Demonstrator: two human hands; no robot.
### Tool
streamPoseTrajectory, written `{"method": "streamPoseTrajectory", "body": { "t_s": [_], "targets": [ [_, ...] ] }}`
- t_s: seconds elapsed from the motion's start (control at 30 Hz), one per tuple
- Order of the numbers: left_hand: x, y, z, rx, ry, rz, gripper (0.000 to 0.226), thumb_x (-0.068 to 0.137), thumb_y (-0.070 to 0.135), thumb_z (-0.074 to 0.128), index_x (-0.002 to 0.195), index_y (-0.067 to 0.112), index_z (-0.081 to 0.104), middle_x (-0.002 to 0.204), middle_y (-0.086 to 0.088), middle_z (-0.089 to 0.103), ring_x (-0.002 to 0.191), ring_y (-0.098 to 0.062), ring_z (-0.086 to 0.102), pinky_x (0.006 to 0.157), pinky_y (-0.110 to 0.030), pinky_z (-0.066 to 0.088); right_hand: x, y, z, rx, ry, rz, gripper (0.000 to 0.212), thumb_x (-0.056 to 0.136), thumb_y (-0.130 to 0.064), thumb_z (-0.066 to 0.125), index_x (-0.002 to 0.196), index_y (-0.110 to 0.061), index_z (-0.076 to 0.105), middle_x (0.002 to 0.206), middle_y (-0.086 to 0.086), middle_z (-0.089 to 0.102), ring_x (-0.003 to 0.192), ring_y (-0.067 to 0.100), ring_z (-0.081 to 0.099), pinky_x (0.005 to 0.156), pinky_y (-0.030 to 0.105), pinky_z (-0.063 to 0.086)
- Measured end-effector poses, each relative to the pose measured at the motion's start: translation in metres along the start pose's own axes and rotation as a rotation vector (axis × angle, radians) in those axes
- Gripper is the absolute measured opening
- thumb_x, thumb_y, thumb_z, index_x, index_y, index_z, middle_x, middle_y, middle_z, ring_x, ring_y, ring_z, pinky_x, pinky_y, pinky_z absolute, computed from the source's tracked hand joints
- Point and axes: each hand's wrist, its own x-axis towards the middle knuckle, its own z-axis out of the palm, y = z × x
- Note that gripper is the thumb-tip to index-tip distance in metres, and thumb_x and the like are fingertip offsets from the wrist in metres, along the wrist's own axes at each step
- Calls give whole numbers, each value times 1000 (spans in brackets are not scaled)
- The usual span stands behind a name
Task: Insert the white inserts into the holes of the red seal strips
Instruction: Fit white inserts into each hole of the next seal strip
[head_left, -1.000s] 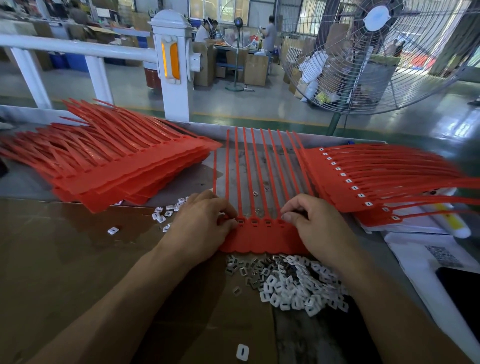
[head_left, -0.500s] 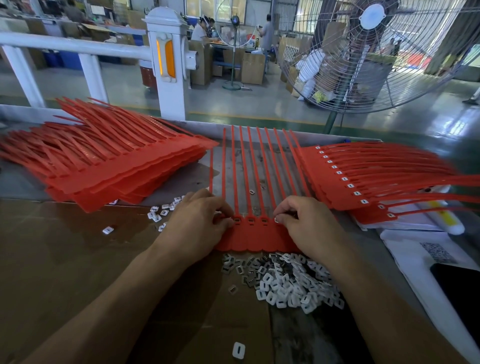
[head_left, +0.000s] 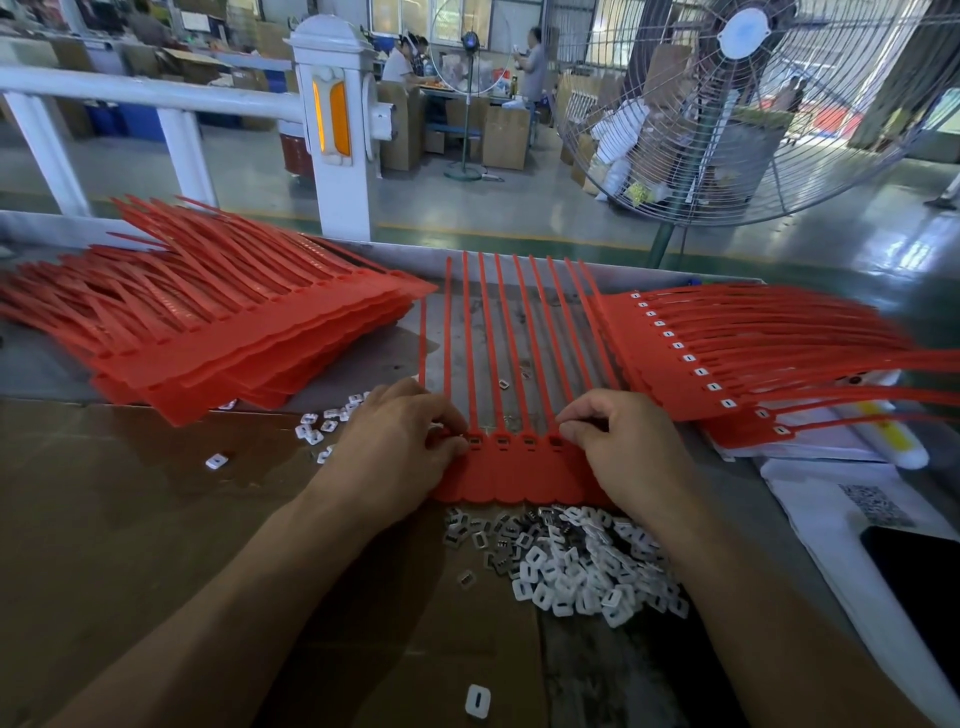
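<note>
Both hands rest on one sheet of joined red seal strips that lies flat on the desk, its thin tails running straight away from the person. The left hand has its fingers curled, and the fingertips press at the left end of the row of holes; if an insert is pinched under them, I cannot tell. The right hand is also curled, with thumb and forefinger closed together at the right end of the same row, and what they hold is hidden. Between the two hands, four holes in the strip heads are visible.

Just in front of the wrists, nearer to the person, lies a heap of white inserts mixed with some small grey metal pieces. A few more inserts are scattered beside the left hand, and one lies alone close to the person, between the forearms.

Beyond the left hand there is a big stack of red strips (their holes do not show from here). Beyond the right hand, another stack shows white inserts already sitting in its holes. Brown cardboard covers the desk under the left forearm.
</note>
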Motion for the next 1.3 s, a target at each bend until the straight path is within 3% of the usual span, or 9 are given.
{"method": "streamPoseTrajectory", "body": {
  "t_s": [0.2,0.3,0.4,0.5,0.73,0.87,1.2,1.3],
  "targets": [
    [-1,-1,0,9,-1,0,18,92,37,70,109,33,72,112,9,55,112,-15,47,97,-31,39,-6,-5,-6,-7,-58,-76,16,95,-25,72,86,-38,74,89,-27,69,91,-15,60,72,9,36],
    [-1,-1,1,9,3,3,17,92,37,70,108,33,73,111,8,55,111,-15,48,96,-30,39,-13,-14,-11,-31,-224,-182,9,92,-30,76,90,-38,76,91,-33,68,91,-16,61,72,11,41],
    [0,-1,1,4,16,8,17,91,35,71,107,32,73,109,8,56,109,-16,49,96,-31,39,-19,-26,-12,-32,-441,-288,10,87,-32,82,93,-37,77,93,-26,69,87,-5,65,74,17,46],
    [0,-1,1,2,25,15,17,90,35,72,107,31,74,108,7,56,109,-16,49,95,-31,39,-23,-32,-11,-78,-550,-360,13,86,-34,82,97,-36,77,95,-20,67,90,-2,64,78,19,47],
    [1,-2,2,9,26,21,17,90,37,71,107,32,73,111,7,57,110,-16,49,95,-30,38,-26,-35,-9,-145,-533,-393,6,88,-35,80,93,-33,77,93,-18,64,90,-2,61,79,20,46],
    [1,-2,2,-2,35,27,15,90,36,72,104,32,74,108,8,57,109,-16,50,96,-31,40,-28,-37,-14,-116,-540,-361,12,84,-42,82,89,-33,75,94,-19,65,88,-1,63,77,23,51],
    [0,-3,2,1,28,21,15,90,36,72,105,34,73,111,8,57,109,-16,49,98,-32,39,-29,-37,-10,-125,-578,-363,8,88,-34,79,88,-34,72,95,-20,65,90,-3,62,76,20,47],
    [0,-3,2,0,28,21,14,91,36,71,104,34,73,111,8,57,109,-16,49,97,-31,39,-30,-35,-11,-104,-555,-354,8,91,-36,76,89,-36,68,94,-25,67,85,-5,64,68,16,48]
  ]
}}
